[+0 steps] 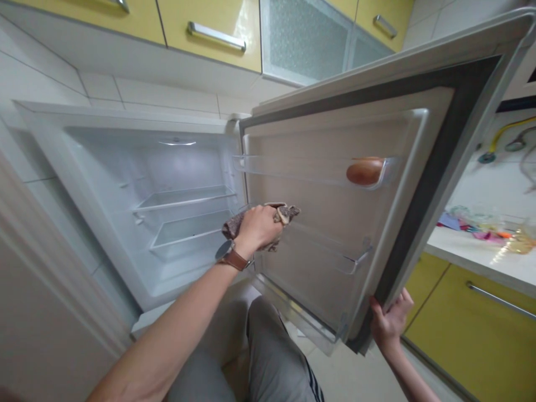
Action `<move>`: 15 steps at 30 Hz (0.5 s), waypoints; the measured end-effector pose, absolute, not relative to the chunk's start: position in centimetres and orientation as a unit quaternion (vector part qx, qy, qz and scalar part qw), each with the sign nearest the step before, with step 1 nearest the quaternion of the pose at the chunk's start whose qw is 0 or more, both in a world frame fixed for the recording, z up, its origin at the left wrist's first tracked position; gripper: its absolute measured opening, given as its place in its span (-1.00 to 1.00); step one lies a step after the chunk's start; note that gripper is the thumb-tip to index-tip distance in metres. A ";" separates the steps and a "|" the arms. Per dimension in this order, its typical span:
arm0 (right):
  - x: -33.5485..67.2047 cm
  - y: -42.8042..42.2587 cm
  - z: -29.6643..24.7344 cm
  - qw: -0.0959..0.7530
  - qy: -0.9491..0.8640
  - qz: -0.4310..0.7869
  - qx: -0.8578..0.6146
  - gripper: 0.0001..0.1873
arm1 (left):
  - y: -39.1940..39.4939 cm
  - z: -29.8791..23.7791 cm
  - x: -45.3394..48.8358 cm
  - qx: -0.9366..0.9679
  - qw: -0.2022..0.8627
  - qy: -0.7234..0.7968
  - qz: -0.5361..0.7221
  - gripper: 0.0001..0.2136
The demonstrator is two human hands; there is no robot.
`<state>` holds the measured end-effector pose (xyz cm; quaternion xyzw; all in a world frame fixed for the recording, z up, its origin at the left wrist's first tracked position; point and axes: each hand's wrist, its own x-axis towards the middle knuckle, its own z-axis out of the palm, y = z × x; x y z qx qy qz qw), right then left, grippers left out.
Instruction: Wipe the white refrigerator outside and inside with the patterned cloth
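My left hand point(260, 223), a watch on its wrist, is closed around a brown patterned cloth point(233, 225). It reaches in close to the inner face of the open refrigerator door point(301, 206), near the hinge side and around the middle door shelf point(312, 245). Whether the cloth touches the door or shelf, I cannot tell. My right hand point(392, 321) grips the door's free edge low down, thumb on the inner side by the dark seal. Above, the clear upper door shelf point(293, 168) holds a rounded brown thing point(365, 171) at its outer end.
On the left, the refrigerator compartment point(184, 164) shows glass shelves point(188, 197). A clear low door bin point(293, 312) hangs near my knees. Yellow cabinets point(213, 17) run overhead. Right of the door, a counter point(477, 251) carries assorted small items.
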<state>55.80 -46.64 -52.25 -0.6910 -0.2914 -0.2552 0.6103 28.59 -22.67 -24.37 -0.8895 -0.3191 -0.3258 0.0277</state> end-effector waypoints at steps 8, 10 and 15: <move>56.4 -46.4 -51.6 0.612 -0.298 -0.255 -0.687 -0.03 | -34.3 -24.0 32.5 -0.942 -0.006 -0.114 -0.317 -0.70; 56.7 -46.2 -51.6 0.619 -0.300 -0.248 -0.682 -0.02 | -34.6 -24.5 33.0 -0.942 -0.007 -0.085 -0.323 -0.70; 57.3 -46.1 -51.9 0.628 -0.305 -0.234 -0.677 -0.04 | -31.1 -25.8 32.8 -0.929 -0.040 -0.081 -0.359 -0.69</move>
